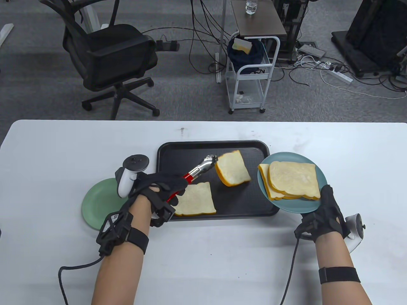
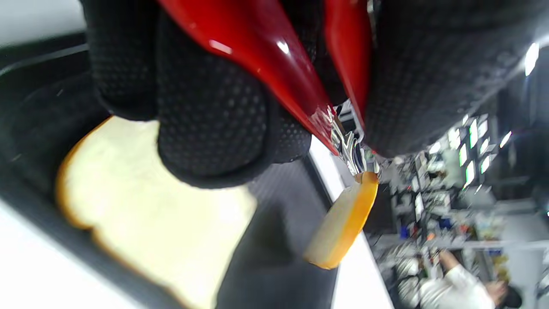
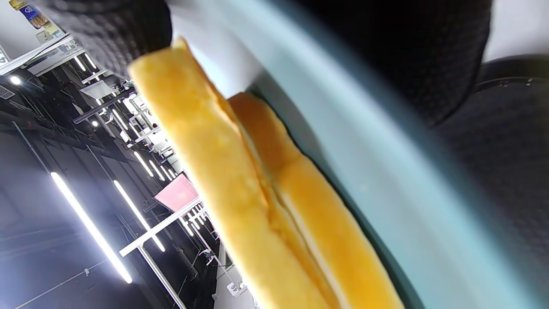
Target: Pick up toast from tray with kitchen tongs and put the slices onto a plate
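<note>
My left hand grips red-handled metal tongs over the black tray. The tong tips pinch a toast slice by its left edge, lifted and tilted above the tray; the left wrist view shows it hanging from the tips. Another slice lies flat at the tray's front left. My right hand holds a blue plate raised at the tray's right end, thumb on its rim. Two stacked slices lie on it, seen edge-on in the right wrist view.
A green plate sits on the white table left of the tray, partly under my left hand. Glove cables trail across the table's front. An office chair and a white cart stand beyond the far edge.
</note>
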Available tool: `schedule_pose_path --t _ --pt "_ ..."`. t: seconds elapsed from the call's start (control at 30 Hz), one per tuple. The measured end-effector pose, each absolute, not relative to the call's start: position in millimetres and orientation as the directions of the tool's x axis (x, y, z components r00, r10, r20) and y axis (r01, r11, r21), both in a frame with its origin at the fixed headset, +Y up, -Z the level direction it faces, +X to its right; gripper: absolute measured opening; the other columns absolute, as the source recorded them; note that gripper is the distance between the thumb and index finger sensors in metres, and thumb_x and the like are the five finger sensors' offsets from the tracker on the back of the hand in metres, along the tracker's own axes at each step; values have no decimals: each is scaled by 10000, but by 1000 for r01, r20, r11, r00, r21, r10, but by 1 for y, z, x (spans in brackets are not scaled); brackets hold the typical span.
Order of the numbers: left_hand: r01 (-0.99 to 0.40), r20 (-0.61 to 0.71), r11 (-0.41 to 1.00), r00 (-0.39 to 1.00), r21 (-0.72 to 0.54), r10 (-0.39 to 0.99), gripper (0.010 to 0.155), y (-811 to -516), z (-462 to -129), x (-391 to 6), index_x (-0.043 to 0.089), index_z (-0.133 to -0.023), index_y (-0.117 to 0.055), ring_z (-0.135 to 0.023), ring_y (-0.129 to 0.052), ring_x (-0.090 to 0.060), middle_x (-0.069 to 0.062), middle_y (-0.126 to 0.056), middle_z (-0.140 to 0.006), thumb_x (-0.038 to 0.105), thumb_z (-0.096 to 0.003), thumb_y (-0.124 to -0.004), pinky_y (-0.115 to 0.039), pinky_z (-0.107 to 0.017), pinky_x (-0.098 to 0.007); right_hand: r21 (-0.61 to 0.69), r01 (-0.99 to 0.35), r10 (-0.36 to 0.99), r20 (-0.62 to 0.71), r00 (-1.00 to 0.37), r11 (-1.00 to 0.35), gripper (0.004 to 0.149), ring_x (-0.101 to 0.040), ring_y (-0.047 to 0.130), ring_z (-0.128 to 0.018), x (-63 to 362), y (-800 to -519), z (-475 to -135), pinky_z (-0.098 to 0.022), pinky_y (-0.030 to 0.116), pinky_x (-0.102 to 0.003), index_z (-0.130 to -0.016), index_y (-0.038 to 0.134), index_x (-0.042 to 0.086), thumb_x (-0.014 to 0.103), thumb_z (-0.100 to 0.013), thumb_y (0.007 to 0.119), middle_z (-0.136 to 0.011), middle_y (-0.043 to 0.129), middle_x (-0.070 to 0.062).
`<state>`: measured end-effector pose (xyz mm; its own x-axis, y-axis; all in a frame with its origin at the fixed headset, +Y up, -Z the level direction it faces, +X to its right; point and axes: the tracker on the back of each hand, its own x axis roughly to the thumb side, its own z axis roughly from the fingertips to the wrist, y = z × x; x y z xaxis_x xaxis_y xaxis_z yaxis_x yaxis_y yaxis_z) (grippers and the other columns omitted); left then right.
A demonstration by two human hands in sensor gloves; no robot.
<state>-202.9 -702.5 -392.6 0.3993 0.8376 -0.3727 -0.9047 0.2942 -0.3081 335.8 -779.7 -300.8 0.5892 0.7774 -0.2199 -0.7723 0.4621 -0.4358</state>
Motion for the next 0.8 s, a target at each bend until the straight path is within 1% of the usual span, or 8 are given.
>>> schedule_pose_path --t 0.1,0.2,0.3,0.4,0.43,0.53,0.63,0.8 --pt "-937 -336 252 325 -242 884 643 -668 -394 -215 286 -912 -787 -350 -1094 -241 -94 -1035 -763 514 -352 -1007 -904 -446 -460 -438 -772 778 -218 589 461 518 -305 1085 -495 336 -780 -300 -387 898 -468 -849 583 232 573 -474 691 -766 860 -137" --pt "-947 -270 222 282 -230 921 642 -632 -393 -215 286 -915 -784 -349 -1096 -239 -93 -1036 -765 517 -357 -1004 -905 -447 -458 -437 -773 781 -217 586 459 519 -304 1085 -497 336 -780 -301 -387 898 -467 -850 582 233 574 -474 691 -768 859 -136" --pt "-945 -193 201 255 -259 948 641 -600 -390 -204 284 -917 -783 -348 -1098 -236 -93 -1036 -765 519 -361 -1000 -906 -446 -456 -436 -774 782 -216 585 459 519 -304 1084 -497 336 -781 -301 -387 899 -467 -850 583 232 573 -474 691 -767 861 -135" --pt "-936 -133 179 227 -302 965 637 -583 -385 -186 285 -916 -784 -347 -1100 -234 -94 -1038 -764 521 -364 -997 -909 -446 -454 -436 -776 784 -216 583 456 519 -304 1085 -496 336 -781 -301 -388 898 -468 -850 582 232 574 -474 691 -766 860 -138" --pt "-926 -111 165 214 -339 971 637 -579 -383 -176 284 -917 -783 -349 -1100 -233 -90 -1037 -766 522 -365 -995 -908 -448 -452 -436 -776 784 -216 582 455 518 -304 1085 -497 336 -781 -301 -388 898 -467 -850 582 233 573 -474 691 -767 860 -137" --pt "-903 -90 119 171 -413 981 637 -583 -378 -148 283 -918 -783 -349 -1100 -235 -95 -1037 -767 521 -366 -995 -907 -448 -455 -436 -777 785 -217 581 455 518 -304 1085 -496 337 -781 -301 -387 898 -468 -849 583 232 572 -474 692 -766 860 -136" --pt "-872 -92 99 162 -480 982 640 -600 -373 -122 270 -918 -788 -344 -1102 -236 -99 -1040 -762 523 -366 -993 -908 -445 -456 -435 -776 784 -216 582 456 519 -304 1085 -496 337 -781 -301 -388 898 -467 -850 581 233 573 -474 691 -767 860 -137" --pt "-835 -157 55 167 -548 973 641 -650 -364 -87 266 -919 -786 -342 -1103 -236 -100 -1040 -761 520 -368 -993 -909 -444 -457 -438 -772 781 -214 587 461 519 -302 1086 -496 337 -782 -301 -388 899 -466 -850 581 233 574 -474 688 -768 859 -136"
